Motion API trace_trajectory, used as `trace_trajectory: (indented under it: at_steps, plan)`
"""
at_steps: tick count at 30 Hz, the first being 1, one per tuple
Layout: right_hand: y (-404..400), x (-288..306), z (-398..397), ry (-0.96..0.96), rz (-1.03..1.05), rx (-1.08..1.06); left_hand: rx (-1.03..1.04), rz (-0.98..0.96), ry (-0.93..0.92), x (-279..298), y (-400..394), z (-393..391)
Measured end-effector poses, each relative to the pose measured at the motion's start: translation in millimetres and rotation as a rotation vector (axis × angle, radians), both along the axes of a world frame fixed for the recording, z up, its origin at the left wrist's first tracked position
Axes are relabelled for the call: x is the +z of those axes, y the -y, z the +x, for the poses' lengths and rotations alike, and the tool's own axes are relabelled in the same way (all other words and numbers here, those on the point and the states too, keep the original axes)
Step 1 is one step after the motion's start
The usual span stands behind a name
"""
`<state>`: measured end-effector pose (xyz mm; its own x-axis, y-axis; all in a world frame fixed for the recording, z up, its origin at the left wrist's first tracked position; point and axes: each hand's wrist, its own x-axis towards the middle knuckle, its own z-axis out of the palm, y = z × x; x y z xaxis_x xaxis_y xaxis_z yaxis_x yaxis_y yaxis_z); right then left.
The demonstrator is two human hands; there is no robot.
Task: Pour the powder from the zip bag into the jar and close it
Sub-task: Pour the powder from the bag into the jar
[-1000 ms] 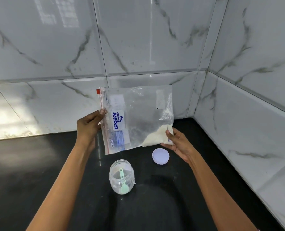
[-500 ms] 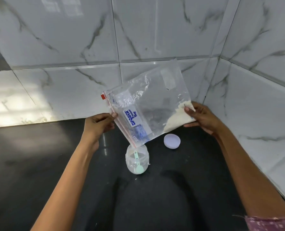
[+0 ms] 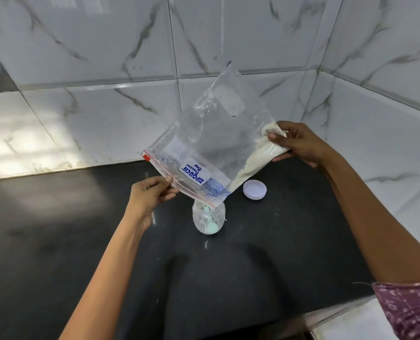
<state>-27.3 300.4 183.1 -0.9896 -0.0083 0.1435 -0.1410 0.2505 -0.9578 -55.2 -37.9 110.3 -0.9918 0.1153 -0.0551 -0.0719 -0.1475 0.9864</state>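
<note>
From the head view, we hold the zip bag (image 3: 218, 148) tilted above the desk (image 3: 106, 241), its zipper edge down and its closed bottom raised toward the wall corner. Our left hand (image 3: 150, 192) has its grip pinched on the zipper edge, and our right hand (image 3: 299, 143) has its grip clenched on the raised bottom corner, where the plastic is bunched. The powder (image 3: 255, 160) lies as a pale band along the bag's lower right edge, sloping toward the mouth. The jar (image 3: 208, 219) stands open and upright on the desk near its back edge, right under the bag's lowest corner, with a green scoop (image 3: 210, 224) inside it. The lid (image 3: 254, 189) lies flat just beside the jar, toward the right back corner.

We judge the pour about to begin — and several things could spoil it. Whether the zipper is open at that corner we cannot tell; if shut, the powder will pile up there. If the mouth gapes wider than the jar's neck, powder will spill onto the desk — or the lid. A steep tilt could send it down in one rush.
</note>
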Motion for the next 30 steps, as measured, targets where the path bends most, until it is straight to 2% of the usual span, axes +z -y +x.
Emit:
trace_trajectory:
  at_steps: [13, 18, 23, 30]
  plan:
    - [18.2, 16.8, 0.5, -0.007, 0.135, 0.037, -0.016, -0.036, 0.013, -22.5, 7.6, 8.0]
    - [21.9, 24.0, -1.2, -0.002, 0.18, 0.043, -0.056, 0.049, 0.028, -36.1, 4.2, 4.6]
    - [27.1, 31.8, -1.8, 0.029, 0.225, 0.077, 0.002, 0.179, 0.03, -44.5, -2.7, 5.8]
    - [33.8, 42.5, -2.9, 0.019, 0.268, 0.088, -0.003, 0.237, 0.02, -51.4, -2.9, 4.6]
